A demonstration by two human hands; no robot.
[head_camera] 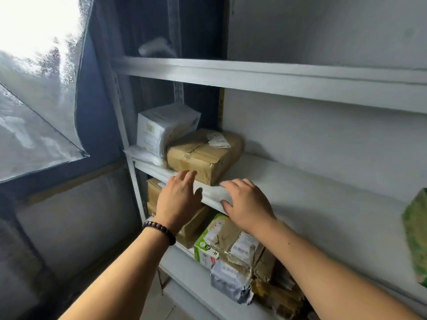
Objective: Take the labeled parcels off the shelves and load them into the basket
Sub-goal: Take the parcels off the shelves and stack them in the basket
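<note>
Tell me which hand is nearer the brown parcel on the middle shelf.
Left. The left hand reaches the front of the brown parcel; the right hand is at the shelf edge, just right of the parcel's corner.

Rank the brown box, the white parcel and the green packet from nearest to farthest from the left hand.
1. Brown box, on the middle shelf, just beyond the fingertips of the left hand.
2. White parcel, behind the box, to its left.
3. Green packet, at the far right edge of the view.
</note>
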